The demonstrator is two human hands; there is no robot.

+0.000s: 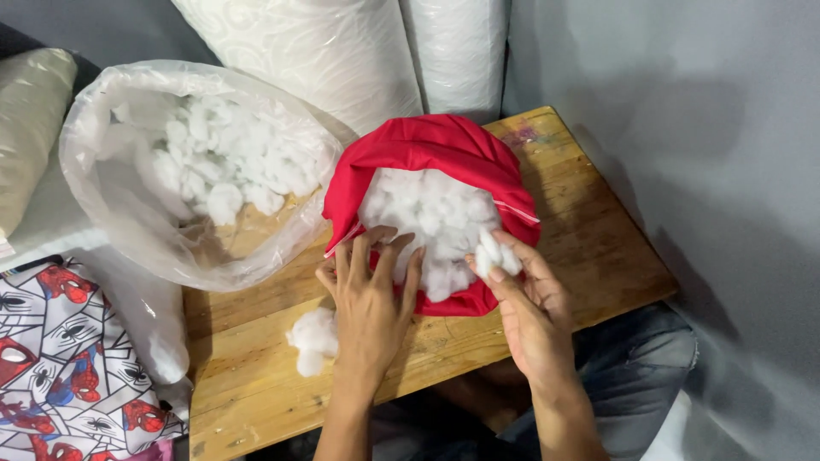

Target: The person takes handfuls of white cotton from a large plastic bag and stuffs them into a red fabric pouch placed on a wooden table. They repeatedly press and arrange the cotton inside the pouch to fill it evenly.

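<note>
A red fabric cover (436,149) with its mouth open and full of white fibre stuffing (431,213) sits on the wooden table (589,213), directly far of both hands. The left hand (369,294) lies flat, fingers spread, on the cover's near rim. The right hand (530,303), at the right rim, pinches a small white tuft (495,254).
</note>
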